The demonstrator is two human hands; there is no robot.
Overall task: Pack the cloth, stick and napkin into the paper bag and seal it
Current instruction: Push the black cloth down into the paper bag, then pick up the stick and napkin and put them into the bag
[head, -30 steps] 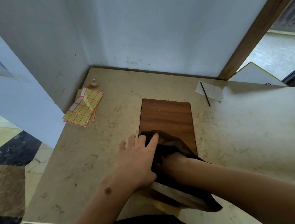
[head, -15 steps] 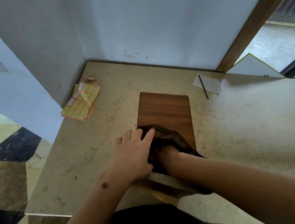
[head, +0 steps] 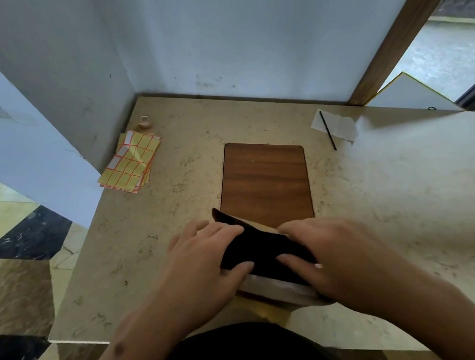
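The dark paper bag (head: 264, 246) lies at the table's front edge, partly on a wooden board (head: 265, 183). My left hand (head: 205, 259) grips its left side, fingers over the far edge and thumb on the near face. My right hand (head: 333, 254) grips the right side the same way. A pale strip shows along the bag's near end. No cloth is visible outside the bag. The white napkin (head: 340, 126) lies at the far right of the table, and the thin black stick (head: 327, 130) lies across its left part.
A stack of yellow sticker sheets (head: 131, 164) and a small tape roll (head: 144, 121) sit at the far left by the wall. Walls close the back and left. The beige table (head: 402, 195) ends at a drop on the left and front.
My right hand has come out of the bag's mouth and now holds its right side. My left hand shifted from lying flat on the bag to holding its left side.
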